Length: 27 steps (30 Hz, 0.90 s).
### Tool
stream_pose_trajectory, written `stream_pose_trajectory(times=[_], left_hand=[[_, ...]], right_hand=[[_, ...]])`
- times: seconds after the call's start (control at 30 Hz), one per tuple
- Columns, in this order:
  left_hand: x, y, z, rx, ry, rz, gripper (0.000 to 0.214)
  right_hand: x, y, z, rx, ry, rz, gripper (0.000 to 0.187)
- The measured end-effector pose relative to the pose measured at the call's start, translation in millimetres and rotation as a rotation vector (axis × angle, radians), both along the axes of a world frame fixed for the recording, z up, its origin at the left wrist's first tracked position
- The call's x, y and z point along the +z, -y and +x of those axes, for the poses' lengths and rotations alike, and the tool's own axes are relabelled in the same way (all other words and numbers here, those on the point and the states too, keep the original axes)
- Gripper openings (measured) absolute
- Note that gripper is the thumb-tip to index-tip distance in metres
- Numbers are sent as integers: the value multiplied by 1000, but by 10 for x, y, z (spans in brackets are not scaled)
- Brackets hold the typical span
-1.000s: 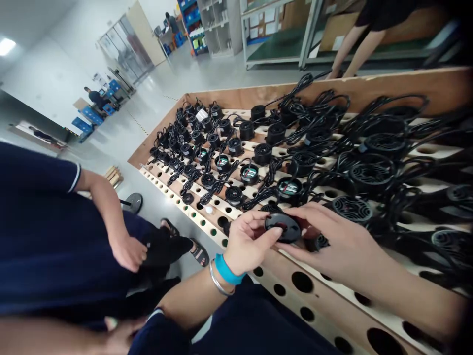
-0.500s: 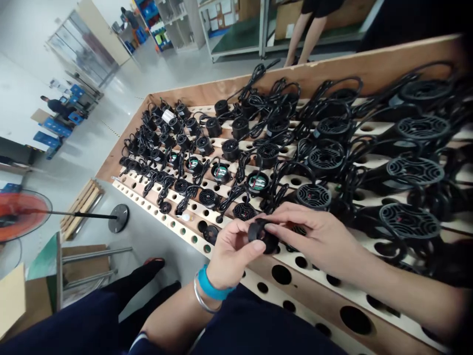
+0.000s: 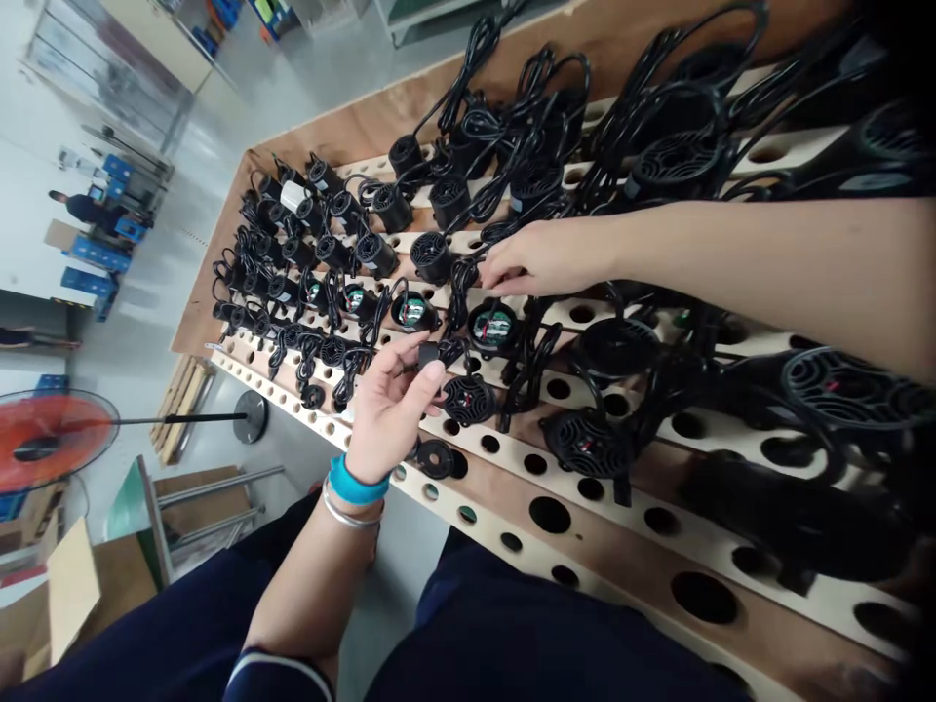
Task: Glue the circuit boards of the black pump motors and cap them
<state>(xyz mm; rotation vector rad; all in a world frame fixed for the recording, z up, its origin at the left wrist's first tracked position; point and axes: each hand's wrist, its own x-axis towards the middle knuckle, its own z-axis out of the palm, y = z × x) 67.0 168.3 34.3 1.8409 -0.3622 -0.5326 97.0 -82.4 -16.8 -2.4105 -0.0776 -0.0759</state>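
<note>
My left hand (image 3: 387,405) is closed on a small black plastic part (image 3: 428,355), pinched between thumb and fingers and mostly hidden by them. Its wrist has a blue band and a silver bangle. My right hand (image 3: 537,258) reaches over an open round black housing (image 3: 491,327) with a green circuit board and wires inside. The right fingertips are bent together beside a black cable bundle (image 3: 462,285); what they hold, if anything, is hidden. Below the left fingers lies a housing with a slotted black cover (image 3: 469,400).
Rows of black housings with coiled cables stand on a wooden rack (image 3: 504,541) with round holes. A loose black disc (image 3: 436,458) lies near its front edge. A raised wooden board (image 3: 358,112) borders the far side. A floor fan (image 3: 44,441) stands left.
My right hand has left the black part and moved up and away to the open housing. My left hand keeps the part and has shifted left and up. The view has tilted down.
</note>
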Motion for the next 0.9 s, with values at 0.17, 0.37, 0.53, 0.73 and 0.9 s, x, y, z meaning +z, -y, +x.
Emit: stream_pose_trajectory(times=[0.17,0.37,0.53,0.73,0.9], left_hand=[[-43,-52,-90,-40,-103,-6,51],[-75,-110,-173,-138,-103,-56,53],[-113,-48,-208,-100,72,14,55],[-186,147,-184,-74,455,256,55],[-283,435,-35,-108,663,447,51]], right_hand=[[-3,25,95,245,-140,-186,19],[-11,18,177,274,-206,-340,32],[43,6,152,301,-236,-435,34],[28,9,153,308,-224,-395,25],[-67,57,206,288,-208,-285,26]])
